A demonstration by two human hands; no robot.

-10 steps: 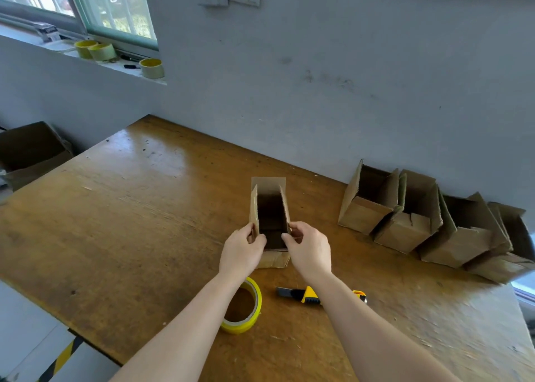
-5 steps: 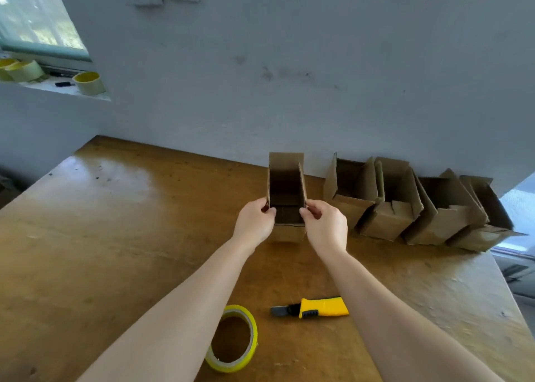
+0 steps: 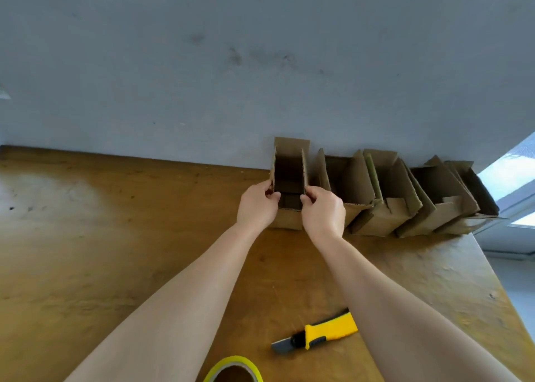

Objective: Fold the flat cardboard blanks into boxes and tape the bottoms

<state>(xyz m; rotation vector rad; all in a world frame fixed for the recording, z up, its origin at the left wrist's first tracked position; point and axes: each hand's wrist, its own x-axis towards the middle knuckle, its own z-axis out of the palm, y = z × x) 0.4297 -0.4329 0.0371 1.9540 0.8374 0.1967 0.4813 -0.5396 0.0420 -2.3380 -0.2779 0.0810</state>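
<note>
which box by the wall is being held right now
The leftmost box, standing upright: the left hand and right hand pinch its side flaps. The other boxes lean in a row to its right, unheld.

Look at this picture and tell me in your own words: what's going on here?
A person is making cardboard boxes at a table. The left hand and right hand each pinch a side wall of an open box, holding it upright by the wall, at the left end of a row of boxes that lean rightwards. A tape roll and a knife lie near the front, untouched.
</note>
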